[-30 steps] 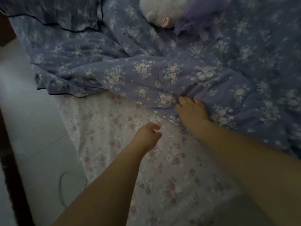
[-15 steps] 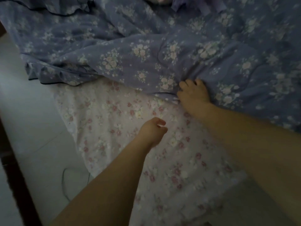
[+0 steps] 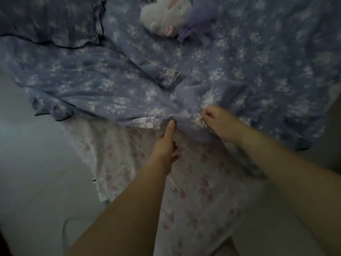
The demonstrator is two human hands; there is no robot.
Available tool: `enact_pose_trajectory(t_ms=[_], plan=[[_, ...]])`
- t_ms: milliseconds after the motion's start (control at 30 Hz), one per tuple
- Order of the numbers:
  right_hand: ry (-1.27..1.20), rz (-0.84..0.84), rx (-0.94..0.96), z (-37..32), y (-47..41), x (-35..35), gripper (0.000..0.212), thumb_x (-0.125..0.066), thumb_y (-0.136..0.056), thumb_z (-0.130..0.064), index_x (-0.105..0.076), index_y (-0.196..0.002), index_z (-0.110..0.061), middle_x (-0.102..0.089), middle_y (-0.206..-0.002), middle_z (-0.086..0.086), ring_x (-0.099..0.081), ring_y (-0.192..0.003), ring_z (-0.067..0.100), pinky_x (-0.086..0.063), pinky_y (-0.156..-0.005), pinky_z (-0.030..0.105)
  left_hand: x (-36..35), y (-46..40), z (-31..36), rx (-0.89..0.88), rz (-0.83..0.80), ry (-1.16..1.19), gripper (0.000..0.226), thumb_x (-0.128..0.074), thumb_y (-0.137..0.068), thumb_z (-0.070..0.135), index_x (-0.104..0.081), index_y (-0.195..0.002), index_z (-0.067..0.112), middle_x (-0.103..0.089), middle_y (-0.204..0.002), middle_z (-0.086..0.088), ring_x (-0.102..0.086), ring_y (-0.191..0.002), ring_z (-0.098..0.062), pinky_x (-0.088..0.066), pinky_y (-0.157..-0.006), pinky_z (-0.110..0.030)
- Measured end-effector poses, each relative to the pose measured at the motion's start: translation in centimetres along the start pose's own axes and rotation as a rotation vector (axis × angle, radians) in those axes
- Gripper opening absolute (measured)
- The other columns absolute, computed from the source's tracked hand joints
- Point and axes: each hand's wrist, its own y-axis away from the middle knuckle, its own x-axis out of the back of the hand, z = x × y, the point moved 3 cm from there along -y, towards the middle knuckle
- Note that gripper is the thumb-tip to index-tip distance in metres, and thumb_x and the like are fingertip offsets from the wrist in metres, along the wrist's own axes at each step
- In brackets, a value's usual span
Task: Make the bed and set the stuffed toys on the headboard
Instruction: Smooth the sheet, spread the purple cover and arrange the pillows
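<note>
Lying at the far left, a blue floral pillow (image 3: 49, 21) with a dark-piped frill rests on the bed, its near edge overlapping the quilt (image 3: 103, 84). That quilt, blue with pale flower clusters, spreads rumpled across the far and right parts of the bed, and its frilled corner hangs over the left side above the pale floor (image 3: 27, 163). Nearer, a white sheet with pink flowers (image 3: 193, 191) lies uncovered, running from the quilt's edge toward the near end of the mattress. A thin dark cable (image 3: 64, 230) curls on the floor at the near left.

Toward the middle, the left hand (image 3: 167, 145) reaches out with thumb and fingers closed on the quilt's near edge, pinching a fold that bunches just above the fingertips. Just to its right, the right hand (image 3: 219, 124) is curled into a fist around the same edge, the cloth gathered between the two hands.

At the far middle, a white stuffed rabbit (image 3: 166, 17) lies on the quilt, touching a purple stuffed toy (image 3: 201, 24) on its right.
</note>
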Motion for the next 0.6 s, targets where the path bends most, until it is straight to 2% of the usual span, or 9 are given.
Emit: enact_pose_trajectory(t_ms=[67, 167, 233, 300, 367, 400, 467, 533, 600], plan=[[-0.095, -0.192, -0.066, -1.4, 2.0, -1.2, 0.019, -0.043, -0.096, -0.010, -0.055, -0.084, -0.005, -0.059, -0.080, 0.014, -0.056, -0.081, 0.028, -0.045, -0.069, 0.031, 0.6, 1.3, 0.0, -0.023, -0.094, 0.181, 0.067, -0.051, -0.080, 0.066, -0.054, -0.127, 0.018, -0.063, -0.119, -0.004, -0.059, -0.101, -0.018, -0.050, -0.078, -0.034], [-0.123, -0.403, -0.178, -3.4, 5.5, -4.0, 0.025, -0.042, -0.096, -0.005, -0.063, -0.109, -0.005, -0.064, -0.102, 0.011, -0.062, -0.098, 0.026, -0.049, -0.085, 0.026, 1.7, 2.6, 0.7, -0.067, -0.163, 0.516, 0.073, -0.050, -0.081, 0.062, -0.047, -0.137, 0.016, -0.060, -0.125, -0.009, -0.058, -0.110, -0.026, -0.047, -0.096, -0.043], [-0.221, -0.455, -0.230, -4.2, 7.5, -6.2, 0.024, -0.045, -0.094, -0.003, -0.063, -0.110, -0.005, -0.063, -0.095, 0.009, -0.065, -0.082, 0.021, -0.053, -0.073, 0.028, 2.8, 3.7, 1.3, -0.151, -0.163, 0.657, 0.060, -0.042, -0.091, 0.056, -0.041, -0.141, 0.022, -0.053, -0.133, -0.004, -0.050, -0.122, -0.025, -0.039, -0.105, -0.044], [-0.347, -0.487, -0.294, -4.9, 9.6, -8.1, 0.018, -0.047, -0.092, -0.002, -0.065, -0.094, -0.007, -0.063, -0.081, 0.008, -0.062, -0.065, 0.017, -0.053, -0.060, 0.026, 4.6, 4.6, 1.1, -0.230, -0.160, 0.690, 0.055, -0.039, -0.092, 0.057, -0.042, -0.138, 0.026, -0.052, -0.131, 0.001, -0.049, -0.122, -0.023, -0.037, -0.106, -0.042], [-0.431, -0.494, -0.313, -5.3, 10.9, -9.2, 0.022, -0.046, -0.093, -0.002, -0.063, -0.082, -0.008, -0.064, -0.072, 0.006, -0.061, -0.060, 0.015, -0.052, -0.054, 0.022, 6.4, 4.9, 0.7, -0.196, -0.156, 0.741, 0.054, -0.040, -0.089, 0.061, -0.050, -0.124, 0.021, -0.060, -0.113, -0.002, -0.056, -0.102, -0.023, -0.044, -0.092, -0.041], [-0.483, -0.492, -0.325, -5.5, 11.7, -10.0, 0.024, -0.045, -0.094, -0.003, -0.063, -0.079, -0.009, -0.065, -0.066, 0.004, -0.061, -0.055, 0.013, -0.051, -0.051, 0.019, 7.5, 5.1, 0.3, -0.167, -0.163, 0.761, 0.055, -0.041, -0.088, 0.062, -0.051, -0.119, 0.018, -0.061, -0.111, -0.005, -0.057, -0.098, -0.025, -0.045, -0.088, -0.041], [-0.576, -0.487, -0.360, -5.9, 12.6, -10.4, 0.025, -0.044, -0.096, -0.006, -0.062, -0.077, -0.009, -0.066, -0.056, 0.001, -0.061, -0.047, 0.010, -0.048, -0.047, 0.017, 8.8, 5.4, -0.1, -0.113, -0.201, 0.773, 0.061, -0.048, -0.085, 0.061, -0.055, -0.123, 0.014, -0.061, -0.122, -0.012, -0.056, -0.109, -0.031, -0.044, -0.098, -0.048], [-0.626, -0.447, -0.376, -6.4, 13.1, -10.5, 0.025, -0.045, -0.097, -0.013, -0.063, -0.081, -0.009, -0.068, -0.064, 0.002, -0.063, -0.057, 0.013, -0.051, -0.052, 0.019, 9.6, 6.2, -0.4, -0.074, -0.258, 0.772, 0.060, -0.051, -0.084, 0.059, -0.056, -0.125, 0.015, -0.062, -0.118, -0.014, -0.056, -0.111, -0.033, -0.043, -0.098, -0.050], [-0.635, -0.342, -0.362, -6.8, 13.4, -10.4, 0.022, -0.046, -0.098, -0.019, -0.063, -0.090, -0.008, -0.067, -0.078, 0.004, -0.063, -0.068, 0.016, -0.054, -0.059, 0.022, 10.2, 6.6, -0.6, -0.050, -0.289, 0.753, 0.058, -0.051, -0.085, 0.057, -0.057, -0.121, 0.013, -0.064, -0.111, -0.014, -0.058, -0.103, -0.032, -0.047, -0.085, -0.048]])
